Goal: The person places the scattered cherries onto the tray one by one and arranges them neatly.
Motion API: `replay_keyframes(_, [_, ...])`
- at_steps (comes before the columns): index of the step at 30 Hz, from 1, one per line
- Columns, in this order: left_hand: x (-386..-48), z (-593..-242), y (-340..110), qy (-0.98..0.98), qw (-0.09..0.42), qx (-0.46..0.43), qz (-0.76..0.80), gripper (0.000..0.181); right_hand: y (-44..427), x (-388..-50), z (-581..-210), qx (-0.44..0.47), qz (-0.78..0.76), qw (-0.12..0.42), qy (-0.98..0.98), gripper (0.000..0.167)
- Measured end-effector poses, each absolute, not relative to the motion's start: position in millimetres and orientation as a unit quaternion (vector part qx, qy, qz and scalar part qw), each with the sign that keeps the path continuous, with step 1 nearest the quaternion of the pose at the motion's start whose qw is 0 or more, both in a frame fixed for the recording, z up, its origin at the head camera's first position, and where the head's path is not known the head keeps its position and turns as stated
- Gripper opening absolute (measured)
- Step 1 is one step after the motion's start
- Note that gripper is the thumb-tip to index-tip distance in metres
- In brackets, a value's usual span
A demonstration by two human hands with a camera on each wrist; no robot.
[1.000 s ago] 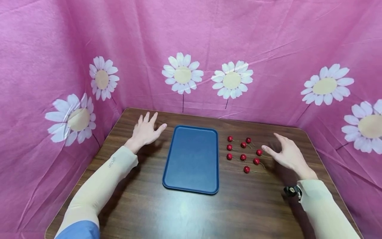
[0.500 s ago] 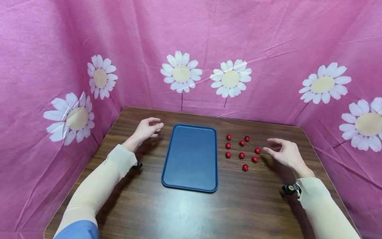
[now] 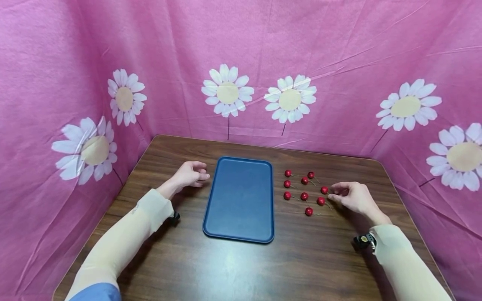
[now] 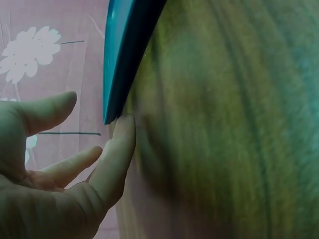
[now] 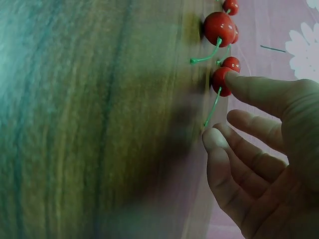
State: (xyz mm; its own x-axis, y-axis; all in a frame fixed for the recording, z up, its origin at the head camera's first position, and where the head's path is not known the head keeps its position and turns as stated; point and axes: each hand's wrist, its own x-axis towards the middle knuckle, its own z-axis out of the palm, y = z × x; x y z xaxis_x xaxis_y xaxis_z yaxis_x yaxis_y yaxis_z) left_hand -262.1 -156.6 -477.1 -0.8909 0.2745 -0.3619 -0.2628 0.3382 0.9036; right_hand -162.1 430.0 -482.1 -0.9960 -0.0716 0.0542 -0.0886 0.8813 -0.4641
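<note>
A dark blue rectangular tray (image 3: pixel 239 200) lies flat on the wooden table in the head view. Just left of its long edge is my left hand (image 3: pixel 191 174), fingers loosely bent and holding nothing. In the left wrist view a fingertip comes close to the tray's corner (image 4: pixel 119 64); contact is hard to tell. Right of the tray lie several red cherries with green stems. My right hand (image 3: pixel 352 196) is at the rightmost cherry (image 3: pixel 324 190), thumb and fingers apart. In the right wrist view the thumb overlaps that cherry (image 5: pixel 219 82), and its stem points toward the fingers.
The brown wooden table (image 3: pixel 233 267) has rounded corners. Behind and beside it hangs a pink curtain (image 3: pixel 180 50) printed with white daisies. Other cherries (image 3: pixel 288 184) lie in loose rows between the tray and my right hand.
Both hands have come down lower, their spread fingers now bent. My left hand has come nearer the tray's left edge. My right hand has moved left to the rightmost cherry.
</note>
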Motion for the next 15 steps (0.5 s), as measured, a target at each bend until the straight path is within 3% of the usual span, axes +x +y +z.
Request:
replay_keyframes(7, [-252.3, -480.0, -151.0, 0.789, 0.255, 0.015, 0.559, 0.071, 428.8, -164.1, -487.2, 0.042, 0.224, 0.028, -0.973, 0.021])
replay_keyframes(15, [-244.1, -484.5, -145.8, 0.789, 0.257, 0.027, 0.557, 0.077, 427.6, -166.6, -493.5, 0.039, 0.255, 0.009, -0.966, 0.021])
